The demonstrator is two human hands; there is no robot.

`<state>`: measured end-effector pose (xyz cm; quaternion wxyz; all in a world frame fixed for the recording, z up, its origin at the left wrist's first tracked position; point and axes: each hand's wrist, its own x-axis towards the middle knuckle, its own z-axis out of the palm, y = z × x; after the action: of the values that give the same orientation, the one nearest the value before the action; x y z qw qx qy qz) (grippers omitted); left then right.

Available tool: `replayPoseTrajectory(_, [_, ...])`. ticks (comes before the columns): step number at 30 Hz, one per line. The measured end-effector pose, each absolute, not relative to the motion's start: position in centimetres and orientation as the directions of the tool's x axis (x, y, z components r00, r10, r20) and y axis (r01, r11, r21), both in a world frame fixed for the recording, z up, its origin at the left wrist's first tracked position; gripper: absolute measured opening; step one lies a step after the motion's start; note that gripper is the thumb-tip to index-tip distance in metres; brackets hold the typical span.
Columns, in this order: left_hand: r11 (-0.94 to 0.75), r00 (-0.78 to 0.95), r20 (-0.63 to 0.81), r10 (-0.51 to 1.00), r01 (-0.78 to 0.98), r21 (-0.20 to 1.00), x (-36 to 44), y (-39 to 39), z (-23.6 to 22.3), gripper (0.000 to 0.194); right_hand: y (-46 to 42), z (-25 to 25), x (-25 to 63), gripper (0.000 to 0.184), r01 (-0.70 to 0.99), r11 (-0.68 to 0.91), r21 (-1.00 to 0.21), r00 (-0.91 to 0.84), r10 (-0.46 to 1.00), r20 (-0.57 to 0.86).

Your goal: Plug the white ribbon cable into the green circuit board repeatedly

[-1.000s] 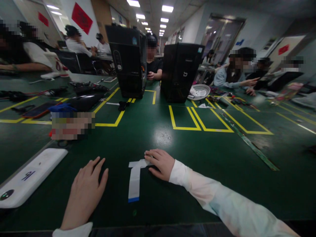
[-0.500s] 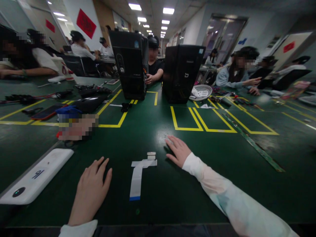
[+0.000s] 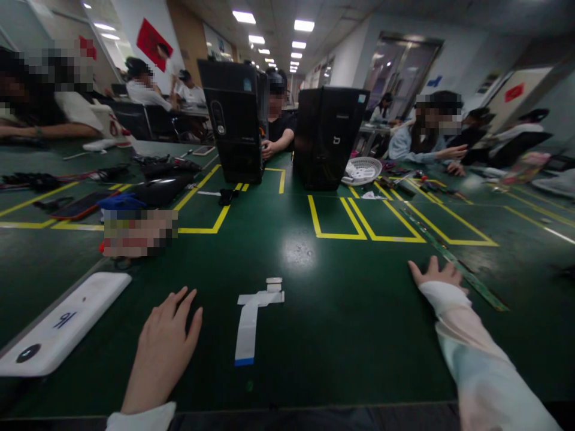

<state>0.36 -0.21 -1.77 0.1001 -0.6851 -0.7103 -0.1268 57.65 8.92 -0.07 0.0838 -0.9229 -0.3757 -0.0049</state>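
Observation:
My left hand (image 3: 166, 341) lies flat on the green table, its fingers apart and nothing in it. To its right rests a white ribbon cable (image 3: 248, 326), folded at the top, with a blue end strip and a small connector at its upper end. On the right side, my right hand (image 3: 440, 272) is spread with its fingers over the near part of a long, narrow green circuit board strip (image 3: 478, 286). Whether the fingers touch the strip I cannot tell.
A white device (image 3: 67, 323) marked 16 lies at the left. Two black computer towers (image 3: 236, 131) stand across the table, a co-worker (image 3: 281, 129) behind them. A white basket (image 3: 362, 172) sits beside the right tower. Yellow tape (image 3: 341, 236) marks areas; cables (image 3: 40, 179) lie far left.
My right hand has moved right, from beside the ribbon cable to the green circuit board strip. My left hand and the ribbon cable have stayed in place.

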Motion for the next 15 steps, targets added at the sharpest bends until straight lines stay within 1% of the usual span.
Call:
replayPoseTrajectory(4, [0.028,-0.041,0.310,0.950,0.999,0.045,0.4,-0.2,-1.9,0.062,6.8,-0.8,60.2,0.082,0.615,-0.762,-0.205,0.788,0.606,0.112])
replayPoseTrajectory(7, [0.029,-0.040,0.308,0.951,0.999,0.040,0.4,-0.2,-1.9,0.064,6.0,-0.9,61.8,0.081,0.556,-0.798,-0.233,0.830,0.548,0.102])
replayPoseTrajectory(11, [0.022,-0.033,0.304,0.952,0.999,0.038,0.4,-0.1,-1.7,0.067,5.8,-0.8,63.7,0.081,0.537,-0.815,-0.215,0.841,0.537,0.068])
replayPoseTrajectory(15, [0.023,-0.035,0.301,0.953,0.999,0.041,0.5,-0.1,-1.6,0.067,5.8,-0.8,66.0,0.077,0.562,-0.805,-0.189,0.827,0.553,0.103])
